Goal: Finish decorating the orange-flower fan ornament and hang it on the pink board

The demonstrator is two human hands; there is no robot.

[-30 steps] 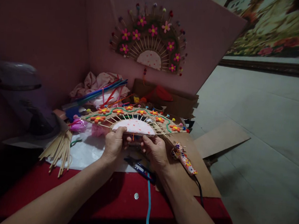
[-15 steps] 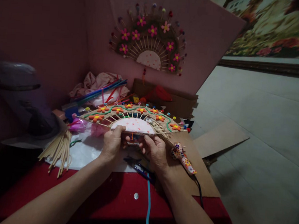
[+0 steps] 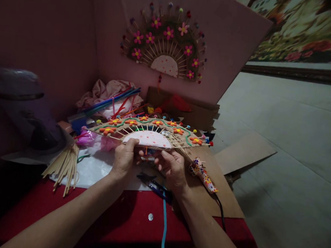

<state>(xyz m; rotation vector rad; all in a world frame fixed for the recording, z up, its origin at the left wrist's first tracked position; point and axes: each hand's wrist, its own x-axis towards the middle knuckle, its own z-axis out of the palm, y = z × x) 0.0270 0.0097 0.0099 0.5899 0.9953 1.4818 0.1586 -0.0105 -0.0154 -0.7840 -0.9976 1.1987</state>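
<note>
A half-round fan craft (image 3: 147,139) with a white, pink-dotted centre, thin sticks and orange flowers on a tan arc is held nearly flat above the table. My left hand (image 3: 124,157) grips the left part of its straight edge, thumb on the dotted centre. At the right part of that edge, my right hand (image 3: 172,166) has its thumb and fingers closed on the rim. A small orange piece hangs beneath the edge between the hands. Dark-handled scissors (image 3: 155,187) lie below them.
Bundled sticks (image 3: 66,168) lie left on the red table cover (image 3: 105,218). A flower-patterned glue gun (image 3: 204,176) with a black cord rests on cardboard (image 3: 228,204) at right. Cloth and pipe cleaners are piled behind. A similar fan (image 3: 167,44) hangs above.
The fan's outer arc has shifted slightly down and to the right. My right thumb has moved a little along the edge; my left hand looks almost unchanged.
</note>
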